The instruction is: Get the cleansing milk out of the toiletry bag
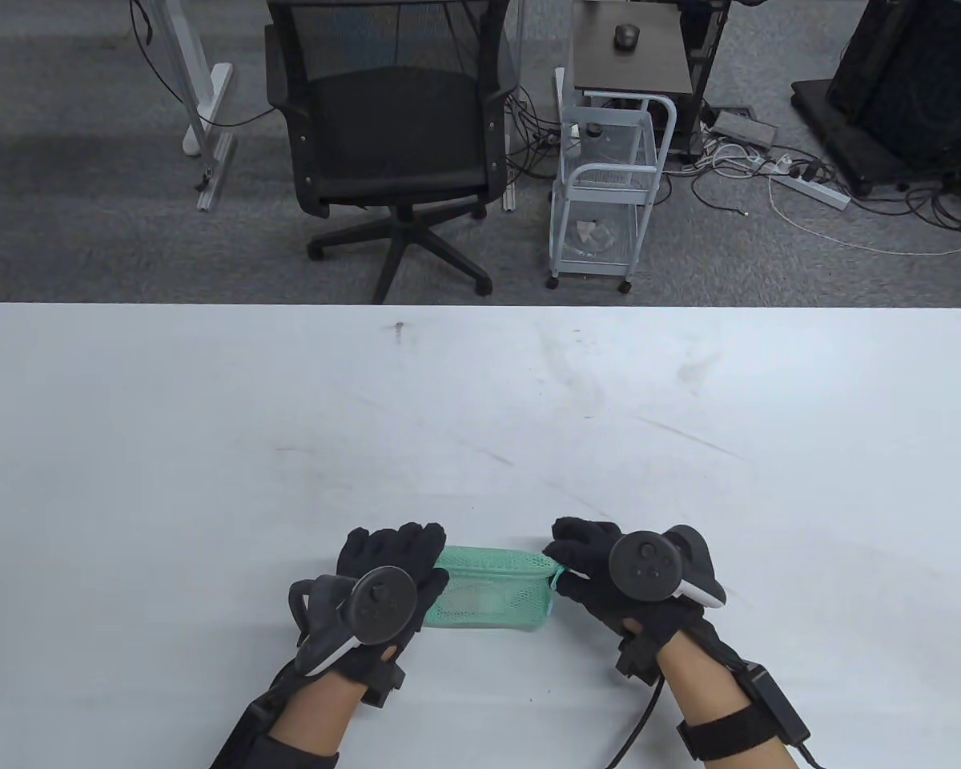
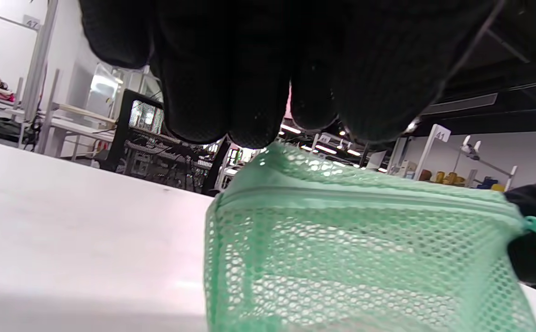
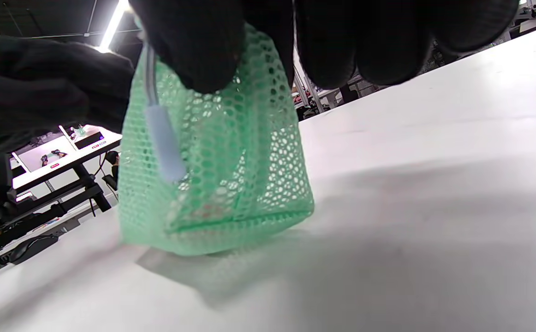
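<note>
**Item: green mesh toiletry bag, zip closed, held at both ends**

Location: the toiletry bag [image 1: 492, 589] is stood on the white worktop [image 1: 480, 416], near its front edge. The cleansing milk is not plainly seen; a pale shape is only faintly made out through the mesh, and it is judged to be still inside the bag.

Left hand [image 1: 384, 585]: laid against the bag's left end, fingers curled over the top corner so that the bag is steadied. No firm pinch can be confirmed.

Right hand [image 1: 609, 569]: closed at the bag's right end, where the teal zip tab is met. The fingertips [image 3: 199, 55] are pressed on the mesh beside the pale pull cord [image 3: 164, 147]; whether the slider itself is gripped cannot be told.

Step in hand, as judged: the zip is to be opened. For good handling, the left end is best held down and kept taut while the slider is drawn along the zip line towards the left hand, level with the seam, so that the soft mesh is not bunched or lifted from the worktop.

View notes: the closed zip line along the bag's top is shown only in the left wrist view. The hanging pull cord and the bag's narrow end are shown only in the right wrist view. The placing of both hands about the bag is given only by the table view.
</note>
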A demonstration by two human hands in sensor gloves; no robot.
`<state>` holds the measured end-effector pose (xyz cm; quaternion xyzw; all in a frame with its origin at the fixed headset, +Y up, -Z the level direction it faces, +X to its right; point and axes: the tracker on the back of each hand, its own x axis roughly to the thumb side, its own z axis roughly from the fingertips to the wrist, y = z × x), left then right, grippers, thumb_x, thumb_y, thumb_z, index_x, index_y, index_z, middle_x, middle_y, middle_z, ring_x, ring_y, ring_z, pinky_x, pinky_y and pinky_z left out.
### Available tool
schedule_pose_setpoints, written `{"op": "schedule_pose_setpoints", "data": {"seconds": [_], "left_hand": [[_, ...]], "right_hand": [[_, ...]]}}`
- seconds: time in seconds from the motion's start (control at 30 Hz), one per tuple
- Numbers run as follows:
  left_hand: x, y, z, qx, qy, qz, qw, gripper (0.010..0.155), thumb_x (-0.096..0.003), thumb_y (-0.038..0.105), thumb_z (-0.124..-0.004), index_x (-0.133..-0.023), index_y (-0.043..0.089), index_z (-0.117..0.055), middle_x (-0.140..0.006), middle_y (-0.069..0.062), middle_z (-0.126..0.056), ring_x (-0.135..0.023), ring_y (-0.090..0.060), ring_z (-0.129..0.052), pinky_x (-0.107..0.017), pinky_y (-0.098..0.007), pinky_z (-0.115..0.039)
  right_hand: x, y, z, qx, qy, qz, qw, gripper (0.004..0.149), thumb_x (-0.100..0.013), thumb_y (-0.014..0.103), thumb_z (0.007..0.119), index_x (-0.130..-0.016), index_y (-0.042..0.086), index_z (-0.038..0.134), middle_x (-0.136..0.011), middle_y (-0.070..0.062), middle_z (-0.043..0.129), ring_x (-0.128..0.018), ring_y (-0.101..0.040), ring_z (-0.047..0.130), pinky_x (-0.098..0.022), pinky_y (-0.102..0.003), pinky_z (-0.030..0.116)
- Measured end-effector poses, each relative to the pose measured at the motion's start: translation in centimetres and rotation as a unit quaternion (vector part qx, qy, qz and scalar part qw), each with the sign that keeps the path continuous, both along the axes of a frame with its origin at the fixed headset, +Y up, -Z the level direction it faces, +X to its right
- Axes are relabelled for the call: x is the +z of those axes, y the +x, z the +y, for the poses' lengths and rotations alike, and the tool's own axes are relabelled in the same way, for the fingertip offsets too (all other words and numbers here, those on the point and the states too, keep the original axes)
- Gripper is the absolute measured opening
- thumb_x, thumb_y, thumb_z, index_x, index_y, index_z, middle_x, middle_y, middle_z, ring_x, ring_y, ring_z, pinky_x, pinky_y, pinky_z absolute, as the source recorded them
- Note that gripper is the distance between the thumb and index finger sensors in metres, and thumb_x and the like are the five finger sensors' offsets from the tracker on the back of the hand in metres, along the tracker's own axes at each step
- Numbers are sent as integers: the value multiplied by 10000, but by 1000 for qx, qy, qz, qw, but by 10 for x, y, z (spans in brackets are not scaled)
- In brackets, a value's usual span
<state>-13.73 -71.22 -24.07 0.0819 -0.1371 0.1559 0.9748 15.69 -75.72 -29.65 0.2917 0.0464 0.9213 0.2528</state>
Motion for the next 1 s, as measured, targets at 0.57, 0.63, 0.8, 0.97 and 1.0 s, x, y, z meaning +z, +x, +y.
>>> {"op": "schedule_pose_setpoints", "data": {"seconds": [0.57, 0.63, 0.8, 0.97, 1.0], "left_hand": [[25, 41, 2, -4, 9, -90, 996, 634, -438, 487, -946, -1020, 286, -796, -1058, -61, -894, -926, -393, -921, -743, -646, -610], [26, 43, 1, -2, 6, -89, 996, 648, -435, 491, -949, -1027, 282, -788, -1067, -68, -883, -932, -401, -910, -741, -652, -605], [28, 48, -3, -22, 9, -82, 996, 659, -432, 501, -948, -1030, 280, -783, -1079, -78, -866, -935, -411, -902, -738, -657, -602], [28, 50, -5, -20, 1, -82, 996, 684, -426, 512, -950, -1037, 262, -773, -1085, -102, -856, -937, -417, -899, -737, -662, -598], [27, 51, -5, -18, -1, -83, 996, 689, -424, 515, -952, -1037, 256, -772, -1086, -101, -855, -936, -418, -899, -737, -664, -596]], "right_hand": [[12, -10, 9, -31, 8, 8, 999, 447, -540, 327, 869, -867, 23, 888, -1084, -312, 717, -860, -652, 744, -602, -727, 636], [15, -12, 12, -33, 14, 8, 999, 447, -539, 328, 869, -862, 19, 890, -1082, -313, 720, -858, -652, 746, -601, -725, 637], [22, -19, 16, -43, 22, 11, 999, 447, -539, 333, 868, -845, 9, 900, -1082, -315, 715, -855, -652, 746, -599, -723, 641], [27, -24, 16, -57, 28, -1, 998, 445, -536, 335, 871, -827, 0, 909, -1081, -323, 710, -849, -653, 750, -594, -723, 642], [28, -25, 16, -59, 28, -2, 998, 444, -536, 335, 873, -822, -2, 912, -1079, -324, 711, -849, -656, 744, -594, -723, 643]]}}
